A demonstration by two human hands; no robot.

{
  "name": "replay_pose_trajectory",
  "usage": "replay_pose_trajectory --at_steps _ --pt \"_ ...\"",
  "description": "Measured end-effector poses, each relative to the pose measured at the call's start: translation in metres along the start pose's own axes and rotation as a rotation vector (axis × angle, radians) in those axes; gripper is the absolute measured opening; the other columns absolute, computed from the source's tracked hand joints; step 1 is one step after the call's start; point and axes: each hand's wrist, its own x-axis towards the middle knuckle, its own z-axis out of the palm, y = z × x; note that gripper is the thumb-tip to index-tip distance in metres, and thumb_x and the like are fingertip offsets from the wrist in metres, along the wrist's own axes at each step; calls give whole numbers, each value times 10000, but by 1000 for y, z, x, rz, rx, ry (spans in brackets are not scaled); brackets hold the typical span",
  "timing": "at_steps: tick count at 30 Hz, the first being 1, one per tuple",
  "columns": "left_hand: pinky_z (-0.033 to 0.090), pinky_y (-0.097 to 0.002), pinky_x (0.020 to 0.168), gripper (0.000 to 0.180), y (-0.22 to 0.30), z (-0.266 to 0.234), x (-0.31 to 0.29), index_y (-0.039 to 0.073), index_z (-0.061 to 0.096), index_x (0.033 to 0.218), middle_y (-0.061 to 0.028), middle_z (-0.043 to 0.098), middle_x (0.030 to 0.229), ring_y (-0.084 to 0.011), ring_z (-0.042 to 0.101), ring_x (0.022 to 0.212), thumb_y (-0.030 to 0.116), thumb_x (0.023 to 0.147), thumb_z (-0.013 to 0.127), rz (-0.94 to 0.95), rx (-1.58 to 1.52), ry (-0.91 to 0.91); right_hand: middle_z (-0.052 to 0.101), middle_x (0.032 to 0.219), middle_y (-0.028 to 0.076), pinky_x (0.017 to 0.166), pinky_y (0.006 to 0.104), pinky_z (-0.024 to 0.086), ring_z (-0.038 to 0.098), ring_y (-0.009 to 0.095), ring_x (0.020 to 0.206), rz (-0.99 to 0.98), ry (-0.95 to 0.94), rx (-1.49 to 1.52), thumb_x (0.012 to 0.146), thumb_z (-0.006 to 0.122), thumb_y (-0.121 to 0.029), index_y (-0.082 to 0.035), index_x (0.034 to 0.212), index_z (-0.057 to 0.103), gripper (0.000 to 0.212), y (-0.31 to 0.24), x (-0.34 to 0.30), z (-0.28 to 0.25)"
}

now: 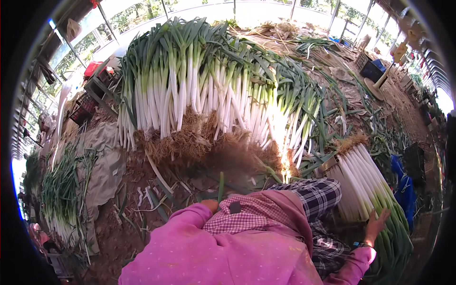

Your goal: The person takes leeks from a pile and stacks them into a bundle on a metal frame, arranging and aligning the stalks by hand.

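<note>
My left hand, in a pink sleeve, is closed around a thin green leek stalk that stands up from my fist. Off to the right, my right hand has its fingers spread and rests on a stack of trimmed leeks, white shafts toward me and roots at the far end. A big heap of untrimmed leeks with earthy roots lies in front of me. A pink checked cloth and dark plaid fabric cover my lap.
Bare soil with leek scraps lies at lower left, beside a grey sheet and another leek row. Dark crates stand at left, a blue crate at far right. Greenhouse walls surround the area.
</note>
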Motion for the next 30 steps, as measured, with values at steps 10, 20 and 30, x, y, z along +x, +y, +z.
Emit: replay_pose_trajectory --at_steps 10,20,30 --pt "495 -461 755 290 62 -88 37 83 688 901 -175 672 921 -384 638 885 313 748 598 11 -40 301 278 1476 201 1058 451 311 319 350 1340 202 102 -77 938 516 -380 -30 1332 445 532 14 -36 -91" --pt "492 -457 806 325 80 -106 58 121 703 957 -191 663 953 -367 630 926 355 738 648 113 -170 332 381 1418 199 1014 419 379 440 332 1254 274 214 -217 933 526 -379 -32 1275 522 487 77 -126 -67" --pt "489 -462 663 290 119 -202 132 119 676 788 -140 648 770 -346 628 784 388 832 578 497 -170 956 487 1273 257 1016 541 321 433 425 1191 421 332 -271 846 562 -451 -31 1216 530 561 100 -273 -135"
